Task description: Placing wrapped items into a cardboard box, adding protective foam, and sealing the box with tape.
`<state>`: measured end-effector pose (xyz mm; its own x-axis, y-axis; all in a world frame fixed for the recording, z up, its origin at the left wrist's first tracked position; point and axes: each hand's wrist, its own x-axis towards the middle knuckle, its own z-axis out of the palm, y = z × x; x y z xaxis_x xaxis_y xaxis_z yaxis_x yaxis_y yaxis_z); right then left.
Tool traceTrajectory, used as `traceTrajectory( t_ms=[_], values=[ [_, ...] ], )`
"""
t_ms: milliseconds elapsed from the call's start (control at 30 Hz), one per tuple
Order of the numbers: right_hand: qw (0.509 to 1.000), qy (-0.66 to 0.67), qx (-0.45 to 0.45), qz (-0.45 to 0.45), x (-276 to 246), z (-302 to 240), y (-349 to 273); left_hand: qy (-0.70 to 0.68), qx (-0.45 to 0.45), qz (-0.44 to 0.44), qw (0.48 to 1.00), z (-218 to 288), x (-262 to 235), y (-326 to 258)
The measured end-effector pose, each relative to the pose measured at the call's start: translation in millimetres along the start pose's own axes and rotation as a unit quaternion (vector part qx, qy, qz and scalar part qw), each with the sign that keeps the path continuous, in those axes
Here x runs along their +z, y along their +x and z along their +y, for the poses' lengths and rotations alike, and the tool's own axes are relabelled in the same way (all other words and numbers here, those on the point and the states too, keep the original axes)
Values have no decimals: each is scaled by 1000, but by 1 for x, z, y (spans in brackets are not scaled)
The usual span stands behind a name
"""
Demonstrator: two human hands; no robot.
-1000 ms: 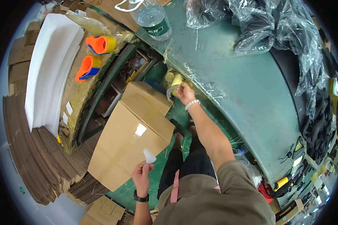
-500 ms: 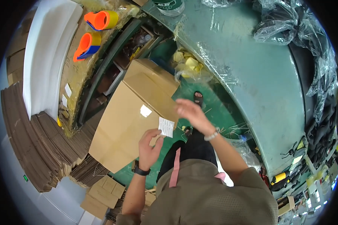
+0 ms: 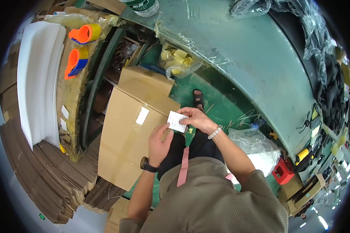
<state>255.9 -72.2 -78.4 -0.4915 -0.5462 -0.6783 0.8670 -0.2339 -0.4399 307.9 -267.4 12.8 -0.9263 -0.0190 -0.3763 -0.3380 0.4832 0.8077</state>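
Note:
A small white printed label (image 3: 175,121) is held up in front of my body. My right hand (image 3: 198,119), with a pale beaded bracelet on its wrist, pinches the label's right side between thumb and fingers. At its lower left edge, the fingertips of my left hand (image 3: 159,144) meet the label; this wrist wears a dark watch. Just left of both hands stands a large closed cardboard box (image 3: 122,136), taped along its top. Another white label (image 3: 142,115) is stuck on that box near the tape.
Behind the box sits a smaller carton (image 3: 146,77). Flattened cardboard (image 3: 46,171) is stacked at left, beside white foam sheets (image 3: 41,85). Two orange tape dispensers (image 3: 77,62) lie on a worn board. A green table (image 3: 237,54) curves along the right; a red stool (image 3: 283,171) stands lower right.
My right hand has come in from the right and taken hold of the label, which my left hand held alone before. The view has shifted, and the label is turned differently.

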Motion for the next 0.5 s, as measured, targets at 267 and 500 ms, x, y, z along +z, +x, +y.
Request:
traceTrajectory(
  t_ms=[267, 500],
  values=[
    [993, 71, -33, 88, 10, 2, 28, 199, 24, -157, 967, 10, 7, 117],
    [914, 259, -28, 312, 39, 26, 55, 366, 112, -83, 920, 8, 5, 166]
  ],
)
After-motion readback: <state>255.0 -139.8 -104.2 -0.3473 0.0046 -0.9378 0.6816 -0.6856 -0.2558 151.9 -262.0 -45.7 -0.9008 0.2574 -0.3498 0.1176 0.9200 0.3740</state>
